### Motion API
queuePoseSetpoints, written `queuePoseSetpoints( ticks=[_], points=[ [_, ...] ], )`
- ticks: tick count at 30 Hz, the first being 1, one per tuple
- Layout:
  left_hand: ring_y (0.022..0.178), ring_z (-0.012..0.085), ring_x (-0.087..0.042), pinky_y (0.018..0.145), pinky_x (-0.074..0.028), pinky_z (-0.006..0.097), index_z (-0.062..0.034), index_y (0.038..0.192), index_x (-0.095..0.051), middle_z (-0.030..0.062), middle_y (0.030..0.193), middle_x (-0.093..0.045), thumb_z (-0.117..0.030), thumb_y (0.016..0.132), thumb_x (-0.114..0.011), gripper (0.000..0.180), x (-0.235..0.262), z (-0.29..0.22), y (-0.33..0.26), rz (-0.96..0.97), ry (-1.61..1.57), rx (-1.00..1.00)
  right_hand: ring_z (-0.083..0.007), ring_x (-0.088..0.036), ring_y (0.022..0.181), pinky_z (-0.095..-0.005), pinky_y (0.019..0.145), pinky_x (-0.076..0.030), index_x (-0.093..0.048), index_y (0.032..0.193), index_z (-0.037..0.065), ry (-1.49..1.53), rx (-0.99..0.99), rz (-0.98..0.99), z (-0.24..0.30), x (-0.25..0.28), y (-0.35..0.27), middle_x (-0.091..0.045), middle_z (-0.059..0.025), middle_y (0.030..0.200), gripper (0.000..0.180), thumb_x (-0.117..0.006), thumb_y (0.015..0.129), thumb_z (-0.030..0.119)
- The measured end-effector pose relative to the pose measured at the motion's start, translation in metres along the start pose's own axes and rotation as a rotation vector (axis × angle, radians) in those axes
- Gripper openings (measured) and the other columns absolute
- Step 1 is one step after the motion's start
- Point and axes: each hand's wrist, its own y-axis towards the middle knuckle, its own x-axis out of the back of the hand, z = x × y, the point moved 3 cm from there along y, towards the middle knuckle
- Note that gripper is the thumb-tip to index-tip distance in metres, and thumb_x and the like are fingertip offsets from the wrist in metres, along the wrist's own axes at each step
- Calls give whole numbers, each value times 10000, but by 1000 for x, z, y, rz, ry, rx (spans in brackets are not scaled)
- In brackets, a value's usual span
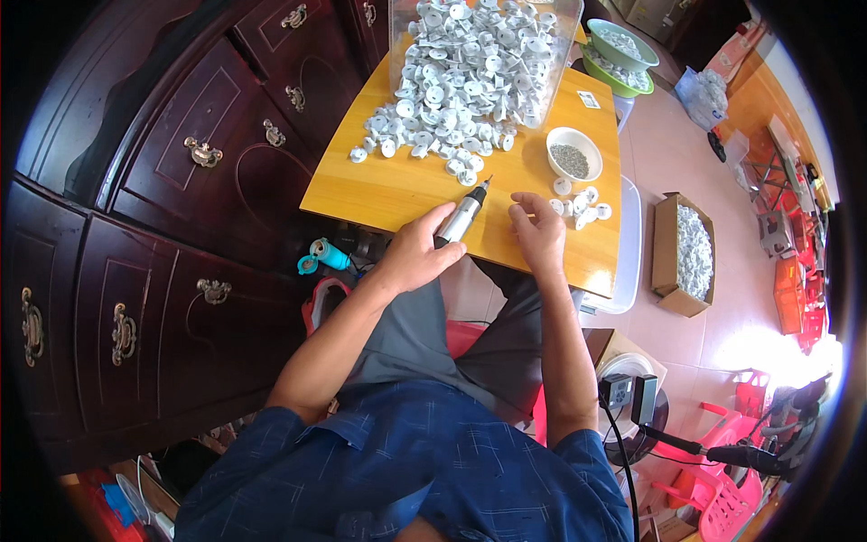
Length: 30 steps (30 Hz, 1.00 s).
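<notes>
In my left hand [417, 251] is a silver and black electric screwdriver [462, 219], tilted over the table's near edge with its bit pointing away and to the right. My right hand [540, 233] is just right of the bit, above the tabletop. Its fingers are curled in, and whatever may be between them is hidden. Beyond the bit lie a few round white plastic parts [466, 168] at the front of a big heap. Right of my right hand sits a smaller group of white parts [580, 204]. A white bowl [593, 144] of small metal screws stands behind that group.
A clear bin [553, 90] full of white parts stands at the back of the yellow wooden table [361, 185]. Dark drawers [194, 154] flank the left. On the right are green basins [623, 83], a cardboard box [666, 244] of white parts, and pink stools [722, 497].
</notes>
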Motion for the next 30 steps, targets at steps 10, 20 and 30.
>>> queuePoseSetpoints(
  ticks=[10, 20, 30],
  points=[
    [1089, 171, -607, 938, -478, 313, 63, 1418, -423, 156, 1237, -623, -86, 840, -707, 660, 8, -35, -31, 180, -50, -10, -98, -629, 782, -219, 672, -526, -604, 1222, 17, 811, -320, 192, -7, -8, 4, -677, -63, 1019, 306, -627, 978, 201],
    [1090, 168, -602, 951, -471, 323, 50, 1410, -438, 144, 1242, -619, -72, 841, -699, 638, 8, -37, -39, 187, -64, -41, -57, -599, 763, -179, 663, -507, -629, 1049, 80, 914, -293, 273, -20, -7, 9, -645, -2, 933, 100, -615, 980, 150],
    [1107, 159, -587, 964, -460, 315, 50, 1412, -437, 131, 1257, -606, -49, 839, -689, 633, 9, -36, -41, 197, -90, -43, -76, -614, 716, -193, 645, -526, -619, 1091, 71, 983, -282, 236, -26, 1, 15, -657, -9, 922, 148, -650, 947, 87]
  ],
)
